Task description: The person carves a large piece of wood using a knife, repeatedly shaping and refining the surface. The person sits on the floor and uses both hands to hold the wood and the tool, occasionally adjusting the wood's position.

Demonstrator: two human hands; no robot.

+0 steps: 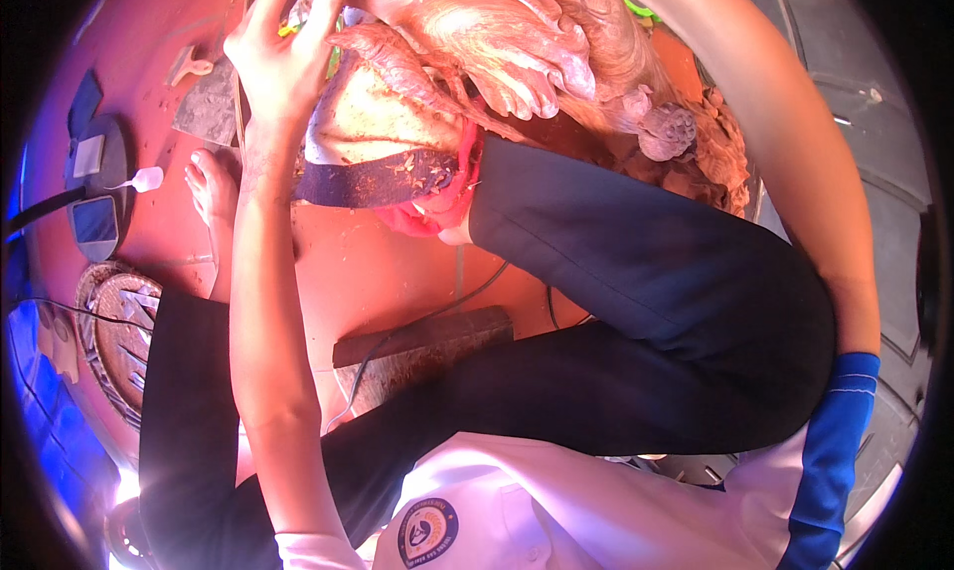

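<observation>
My left hand [283,58] reaches to the top edge, beside the left end of a reddish-brown wood carving [497,43]. Its visible fingers are stretched out and apart; the tips are cut off, and I see nothing held between them. My right forearm [765,103] curves around the carving's right side, and its hand lies beyond the top edge. Flowing curls and a rough, knobby lower right part show on the carving. Against its near side is a pale cushion-like bundle [383,123] with a dark band and red cloth, sprinkled with wood chips.
My bent leg [636,262] in dark trousers lies close to the carving. A dark block [427,351] and a cable are on the red tiled floor. At left are a round woven tray [99,317] holding thin tools, a dark round base [104,177] and a bare foot [211,187].
</observation>
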